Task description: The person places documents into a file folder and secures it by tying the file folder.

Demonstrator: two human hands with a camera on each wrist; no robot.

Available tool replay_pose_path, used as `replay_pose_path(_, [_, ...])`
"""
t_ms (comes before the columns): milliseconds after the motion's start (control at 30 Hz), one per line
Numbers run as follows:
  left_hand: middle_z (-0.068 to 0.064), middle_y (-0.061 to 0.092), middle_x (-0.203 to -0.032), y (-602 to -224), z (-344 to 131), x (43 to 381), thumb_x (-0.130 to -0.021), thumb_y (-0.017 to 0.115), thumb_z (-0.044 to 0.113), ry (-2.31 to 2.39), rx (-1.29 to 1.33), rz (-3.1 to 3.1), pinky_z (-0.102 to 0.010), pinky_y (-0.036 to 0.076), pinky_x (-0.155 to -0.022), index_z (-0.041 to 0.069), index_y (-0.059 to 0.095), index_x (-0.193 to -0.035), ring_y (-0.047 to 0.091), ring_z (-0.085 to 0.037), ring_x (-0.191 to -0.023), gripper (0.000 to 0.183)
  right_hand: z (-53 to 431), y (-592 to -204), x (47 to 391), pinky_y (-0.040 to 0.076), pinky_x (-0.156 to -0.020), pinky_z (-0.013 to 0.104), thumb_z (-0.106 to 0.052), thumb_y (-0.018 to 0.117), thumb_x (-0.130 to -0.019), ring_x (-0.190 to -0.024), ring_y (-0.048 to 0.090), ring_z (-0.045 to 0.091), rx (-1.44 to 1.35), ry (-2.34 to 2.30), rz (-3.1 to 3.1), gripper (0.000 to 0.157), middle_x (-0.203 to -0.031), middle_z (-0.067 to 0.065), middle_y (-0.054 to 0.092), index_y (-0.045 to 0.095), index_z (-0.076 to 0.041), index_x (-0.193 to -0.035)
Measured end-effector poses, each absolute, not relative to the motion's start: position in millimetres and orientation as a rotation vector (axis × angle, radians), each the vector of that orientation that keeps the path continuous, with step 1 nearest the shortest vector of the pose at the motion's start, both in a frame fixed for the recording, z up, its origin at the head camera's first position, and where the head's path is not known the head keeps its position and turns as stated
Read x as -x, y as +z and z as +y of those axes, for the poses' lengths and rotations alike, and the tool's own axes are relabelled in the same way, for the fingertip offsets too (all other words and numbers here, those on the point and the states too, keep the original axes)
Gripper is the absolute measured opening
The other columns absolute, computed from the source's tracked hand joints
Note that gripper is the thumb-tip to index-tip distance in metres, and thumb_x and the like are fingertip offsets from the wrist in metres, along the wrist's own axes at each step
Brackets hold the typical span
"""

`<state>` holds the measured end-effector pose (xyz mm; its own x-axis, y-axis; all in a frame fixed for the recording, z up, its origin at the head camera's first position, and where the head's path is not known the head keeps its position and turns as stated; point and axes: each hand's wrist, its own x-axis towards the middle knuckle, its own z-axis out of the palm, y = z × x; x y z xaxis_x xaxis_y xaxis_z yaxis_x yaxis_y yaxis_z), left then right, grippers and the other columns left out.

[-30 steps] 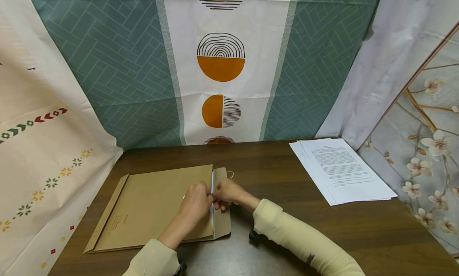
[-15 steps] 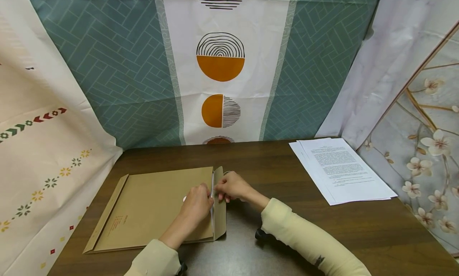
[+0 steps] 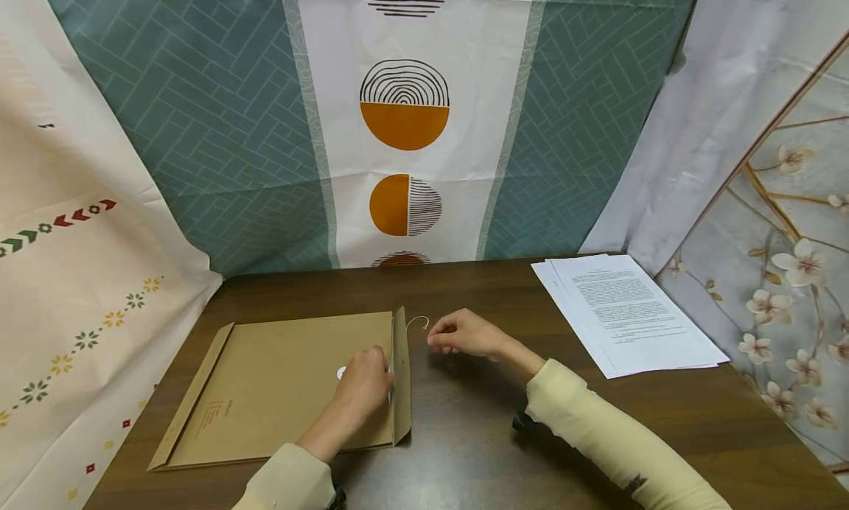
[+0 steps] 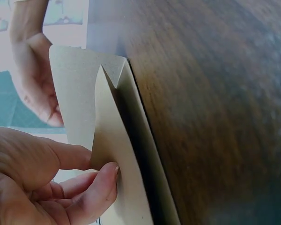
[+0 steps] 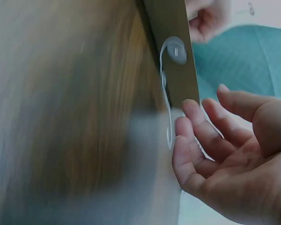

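A large brown paper envelope (image 3: 285,377) lies flat on the table, its mouth toward the right. Thumb and finger of my left hand (image 3: 361,381) pinch the panel edge (image 4: 124,154) at that mouth, and the left wrist view shows a dark gap behind it. The end flap (image 3: 402,392) stands partly raised. On its outer side, the right wrist view shows a round button (image 5: 177,50) with a thin white string (image 5: 165,93) trailing from it. My right hand (image 3: 467,333) hovers just right of the flap, fingers loosely curved and holding nothing. A white disc (image 3: 341,372) shows beside my left hand.
A stack of printed white sheets (image 3: 623,311) lies at the right rear of the dark wooden table (image 3: 491,444). Patterned cloths (image 3: 265,127) hang behind the table and along both sides.
My right hand has let go at the envelope's mouth and moved right, away from the flap. The flap has tilted up. My left hand stays at the mouth.
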<state>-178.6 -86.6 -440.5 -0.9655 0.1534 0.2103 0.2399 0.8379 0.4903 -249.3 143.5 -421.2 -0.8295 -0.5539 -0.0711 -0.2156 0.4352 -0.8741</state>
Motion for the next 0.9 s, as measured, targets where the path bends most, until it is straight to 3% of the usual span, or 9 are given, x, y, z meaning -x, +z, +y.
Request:
replay_pose_path(133, [-0.004,0.049,-0.060,-440.5,-85.2,178.6,-0.074,0.070,-0.007,-0.802,0.312,-2.861,-0.037,0.042,-0.052,0.012,0.043,-0.061,0.048,-0.022,-0.058,0.036,171.9,-421.7,257.2,0.051,-0.075,0.034,-0.016,0.068,-0.099,-0.084,0.062,0.021,0.664,-1.283,2.408,0.025,-0.095,0.012,0.071,0.073,0.005,-0.111])
replay_pose_path(333, [-0.011,0.056,-0.064,-439.2,-84.3,179.4,-0.076,0.070,-0.006,-0.793,0.299,-2.880,-0.043,0.048,-0.054,0.009,0.047,-0.064,0.056,-0.026,-0.060,0.030,221.6,-418.0,267.8,0.050,-0.079,0.034,-0.018,0.070,-0.098,-0.092,0.059,0.016,0.569,-1.216,2.552,0.028,-0.106,0.006,0.073,0.073,0.004,-0.115])
replay_pose_path(667, [-0.019,0.062,-0.070,-439.6,-83.4,181.1,-0.077,0.070,-0.006,-0.781,0.264,-2.919,-0.046,0.050,-0.057,0.004,0.052,-0.069,0.062,-0.031,-0.065,0.022,305.4,-403.4,270.7,0.053,-0.087,0.045,-0.019,0.065,-0.101,-0.107,0.062,0.034,0.351,-1.228,2.669,0.036,-0.119,0.018,0.069,0.066,0.010,-0.123])
replay_pose_path(900, [-0.023,0.064,-0.073,-438.7,-83.3,181.1,-0.076,0.068,-0.007,-0.788,0.260,-2.928,-0.046,0.051,-0.056,0.001,0.055,-0.072,0.061,-0.030,-0.064,0.015,349.9,-398.6,269.7,0.053,-0.089,0.046,-0.022,0.063,-0.102,-0.112,0.059,0.030,0.245,-1.211,2.726,0.043,-0.125,0.024,0.066,0.061,0.013,-0.128])
